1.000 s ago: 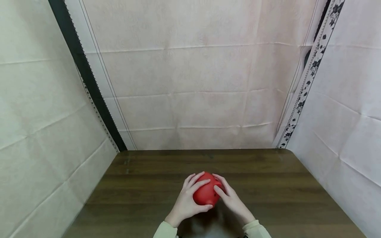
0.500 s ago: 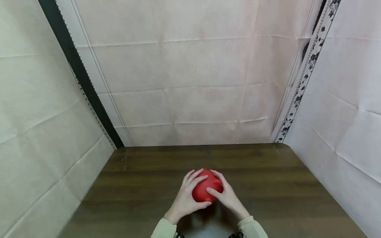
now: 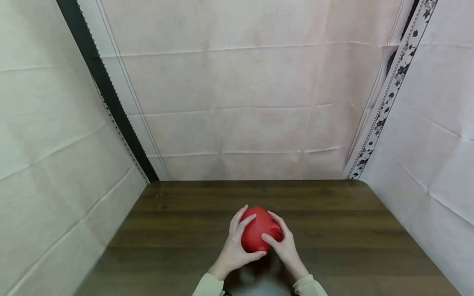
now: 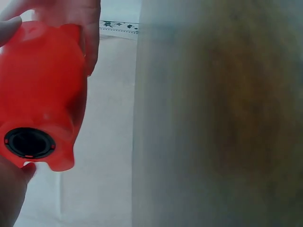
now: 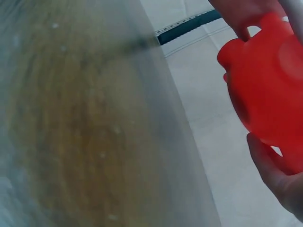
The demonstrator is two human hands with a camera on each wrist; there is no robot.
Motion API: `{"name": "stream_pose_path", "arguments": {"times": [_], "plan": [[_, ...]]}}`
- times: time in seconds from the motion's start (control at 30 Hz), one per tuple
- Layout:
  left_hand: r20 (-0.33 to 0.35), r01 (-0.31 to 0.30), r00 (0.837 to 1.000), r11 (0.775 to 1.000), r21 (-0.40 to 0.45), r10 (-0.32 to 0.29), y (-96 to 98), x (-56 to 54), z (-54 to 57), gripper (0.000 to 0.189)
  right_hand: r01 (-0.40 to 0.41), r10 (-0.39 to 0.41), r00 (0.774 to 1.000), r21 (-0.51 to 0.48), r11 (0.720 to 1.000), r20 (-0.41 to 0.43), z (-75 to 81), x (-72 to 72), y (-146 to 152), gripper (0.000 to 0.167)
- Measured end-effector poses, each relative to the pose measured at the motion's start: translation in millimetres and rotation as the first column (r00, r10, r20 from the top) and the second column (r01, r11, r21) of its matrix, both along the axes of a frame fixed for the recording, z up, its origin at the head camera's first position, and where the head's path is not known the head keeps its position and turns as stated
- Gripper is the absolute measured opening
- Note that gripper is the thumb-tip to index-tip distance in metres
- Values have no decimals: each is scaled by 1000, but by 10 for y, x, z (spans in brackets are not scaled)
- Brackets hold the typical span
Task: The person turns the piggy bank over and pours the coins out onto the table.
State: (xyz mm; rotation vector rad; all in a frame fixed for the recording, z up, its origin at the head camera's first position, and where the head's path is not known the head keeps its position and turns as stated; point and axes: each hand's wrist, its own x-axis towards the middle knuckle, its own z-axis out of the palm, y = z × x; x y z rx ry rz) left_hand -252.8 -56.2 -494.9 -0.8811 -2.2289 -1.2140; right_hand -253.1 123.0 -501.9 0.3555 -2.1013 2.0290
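Note:
Both hands hold a red piggy bank [image 3: 256,231] between them over the table, in the head view. My left hand [image 3: 236,246] grips its left side, fingers spread over the top and thumb along the near lower edge. On the other side, my right hand [image 3: 286,246] has its thumb across the near face and its fingers round the far right. A round black plug [image 4: 29,143] in the bank's underside faces the left wrist camera, beside a stubby leg [image 4: 62,161]. The right wrist view shows a short round snout [image 5: 230,53] sticking out.
The dark wooden table [image 3: 177,230] stretches out on all sides of the hands. Pale creased cloth hangs behind it as a back wall [image 3: 259,102], with cloth side walls [image 3: 48,172] at left and right [image 3: 437,123].
The piggy bank has turned in the hands, and the dark spots seen near the right thumb earlier are out of sight. The right thumb has shifted across the near face.

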Motion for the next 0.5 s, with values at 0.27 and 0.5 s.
{"name": "stream_pose_path", "arguments": {"times": [0.27, 0.5], "plan": [[79, -70, 995, 992, 103, 62, 63, 37, -36, 99, 21, -22, 1000, -119, 993, -6, -84, -31, -4, 56], [217, -25, 976, 983, 182, -15, 98, 23, -6, 110, 38, -49, 998, -227, 973, -42, -133, -10, 25, 57]]}}
